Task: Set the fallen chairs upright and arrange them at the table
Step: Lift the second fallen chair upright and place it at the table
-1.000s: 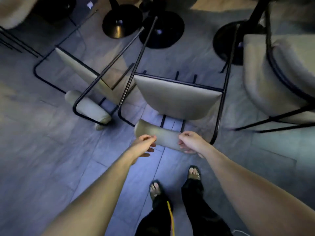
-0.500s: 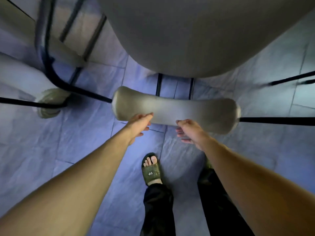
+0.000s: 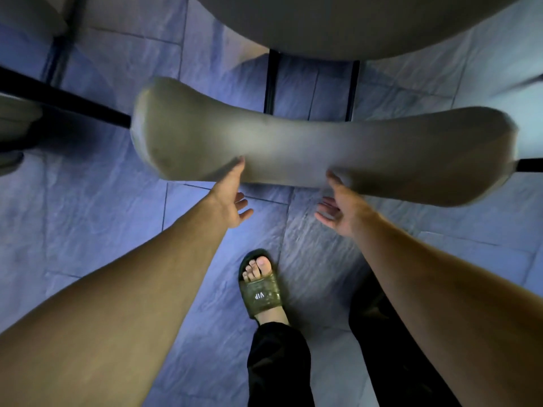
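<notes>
Out past the left hand's side of the grip, a black metal bar (image 3: 64, 102) of the frame runs off toward another pale cushion (image 3: 14, 124) at the picture's edge. The left hand (image 3: 230, 201) cups the near lower edge of the padded backrest (image 3: 308, 148), thumb up against the fabric, fingers spread and loose beneath it rather than clenched. The chair itself hangs tilted in front of the person, its backrest across the middle of the view and its seat (image 3: 352, 22) beyond the grip, joined by two dark struts (image 3: 271, 80). Below the hands, a foot in a sandal (image 3: 260, 292) stands on the tiled floor (image 3: 102, 215). The right hand (image 3: 340, 208) mirrors the left, palm under the backrest's edge, fingers open; whether they press on the underside cannot be told.

The padding looks soft and will give under the fingers, while the frame is stiff and likely carries most of the weight. A firmer hold would probably be nearer the backrest's ends, close to the metal.
</notes>
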### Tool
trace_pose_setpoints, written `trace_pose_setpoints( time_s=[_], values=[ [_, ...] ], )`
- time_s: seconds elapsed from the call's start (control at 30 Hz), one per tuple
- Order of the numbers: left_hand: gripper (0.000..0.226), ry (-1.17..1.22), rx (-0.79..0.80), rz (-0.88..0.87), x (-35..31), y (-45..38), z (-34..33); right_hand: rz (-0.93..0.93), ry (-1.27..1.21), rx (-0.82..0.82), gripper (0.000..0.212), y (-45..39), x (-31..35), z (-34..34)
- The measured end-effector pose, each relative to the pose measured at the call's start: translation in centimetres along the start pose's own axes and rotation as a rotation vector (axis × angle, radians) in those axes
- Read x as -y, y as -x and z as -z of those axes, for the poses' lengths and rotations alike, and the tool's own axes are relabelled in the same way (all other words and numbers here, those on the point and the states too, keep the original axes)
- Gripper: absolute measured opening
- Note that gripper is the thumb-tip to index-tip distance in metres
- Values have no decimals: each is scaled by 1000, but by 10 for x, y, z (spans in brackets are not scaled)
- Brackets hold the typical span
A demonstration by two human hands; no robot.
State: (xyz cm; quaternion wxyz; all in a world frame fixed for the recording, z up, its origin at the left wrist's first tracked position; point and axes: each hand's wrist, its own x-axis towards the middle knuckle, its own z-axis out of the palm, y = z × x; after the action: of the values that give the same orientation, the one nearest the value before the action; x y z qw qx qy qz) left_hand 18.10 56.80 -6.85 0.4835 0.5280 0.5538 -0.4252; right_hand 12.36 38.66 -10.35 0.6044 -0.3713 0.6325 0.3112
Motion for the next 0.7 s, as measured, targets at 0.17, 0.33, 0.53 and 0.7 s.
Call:
trace_pose_setpoints(
  time_s=[0.17, 0.33, 0.53, 0.7],
  values=[
    [63, 202, 21, -18, -6, -14, -6, -19, -277, 10, 34, -15, 5, -9],
    [66, 322, 37, -52, 0, -25, -10, -1, -420, 5, 48, -21, 7, -18],
    [58, 262, 26, -65, 2, -17, -5, 15, -398, -25, 50, -12, 5, -6],
    [52, 255, 11, -78, 1, 34, 1, -24, -376, -50, 34, 40, 8, -2]
  ],
)
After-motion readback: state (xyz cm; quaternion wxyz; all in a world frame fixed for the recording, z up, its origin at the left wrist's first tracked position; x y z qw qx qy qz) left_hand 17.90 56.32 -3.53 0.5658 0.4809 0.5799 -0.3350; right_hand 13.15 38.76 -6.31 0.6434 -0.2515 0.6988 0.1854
